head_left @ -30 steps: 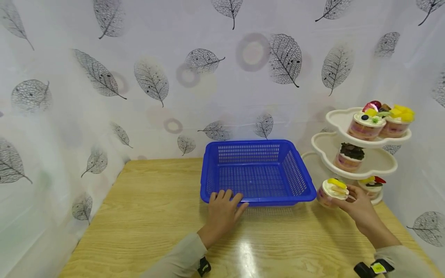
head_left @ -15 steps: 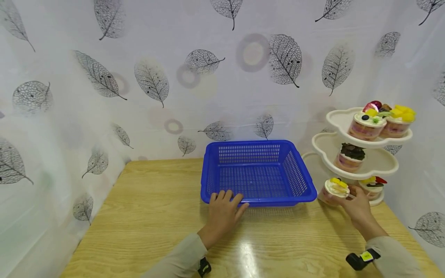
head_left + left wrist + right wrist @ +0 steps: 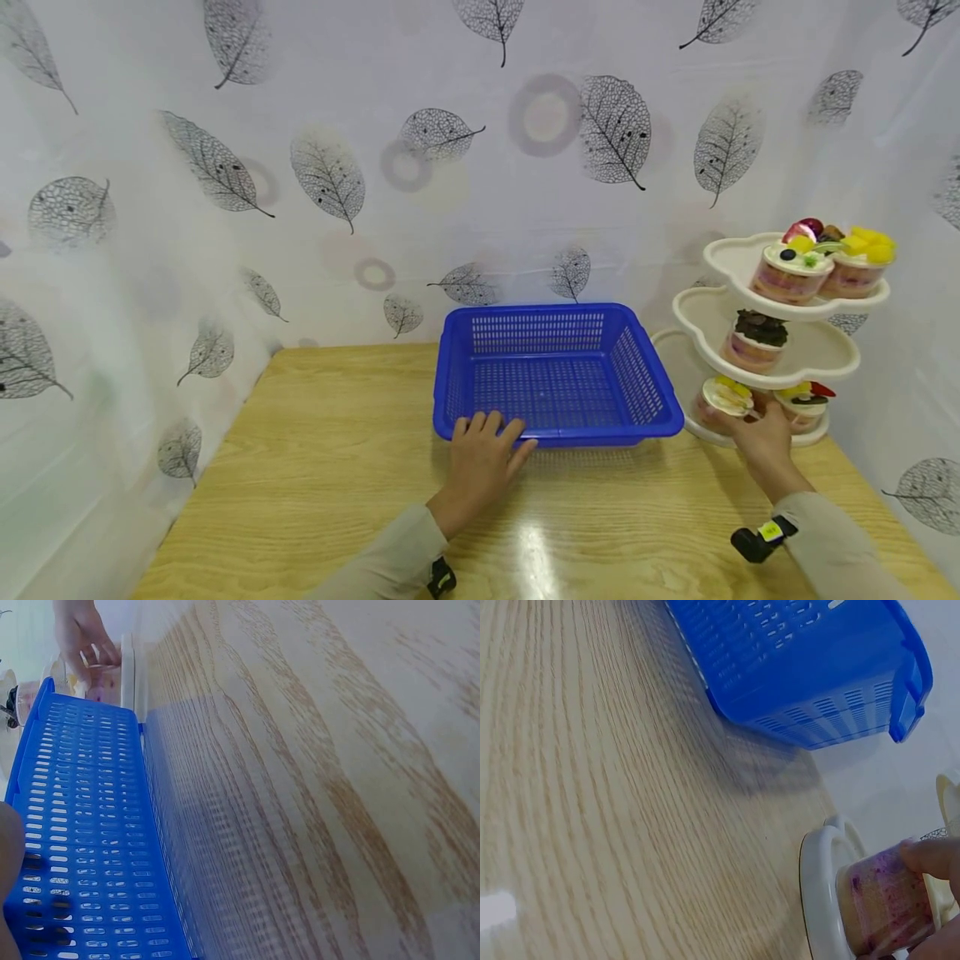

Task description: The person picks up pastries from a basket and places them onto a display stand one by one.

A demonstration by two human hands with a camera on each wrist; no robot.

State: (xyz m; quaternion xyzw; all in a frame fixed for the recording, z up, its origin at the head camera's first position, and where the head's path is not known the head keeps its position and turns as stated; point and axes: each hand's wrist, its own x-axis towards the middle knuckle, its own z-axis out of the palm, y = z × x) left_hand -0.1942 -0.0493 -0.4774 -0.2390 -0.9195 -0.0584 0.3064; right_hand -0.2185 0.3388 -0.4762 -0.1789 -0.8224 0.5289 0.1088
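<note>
My right hand (image 3: 762, 437) holds a clear dessert cup (image 3: 726, 396) topped with white cream and yellow fruit. In the right wrist view this cup (image 3: 885, 900) stands with its base against the white bottom tier (image 3: 821, 892) of a stand, thumb and fingers around its side. Beside it on that tier is another cup (image 3: 804, 408) with yellow and red topping. My left hand (image 3: 480, 458) grips the near rim of a blue plastic basket (image 3: 555, 435), fingers over the edge; dark finger shapes show through the holes in the left wrist view.
The three-tier stand (image 3: 836, 358) rises right of the basket. A chocolate-topped cup (image 3: 753, 342) sits on its middle tier; two fruit-topped cups, one with a blueberry (image 3: 791, 271), sit on top. A leaf-patterned curtain (image 3: 525, 208) hangs behind the wooden table (image 3: 315, 467).
My right hand has carried the cream-topped cup slightly back and right, under the middle tier onto the bottom tier. The left hand and the basket have stayed in place.
</note>
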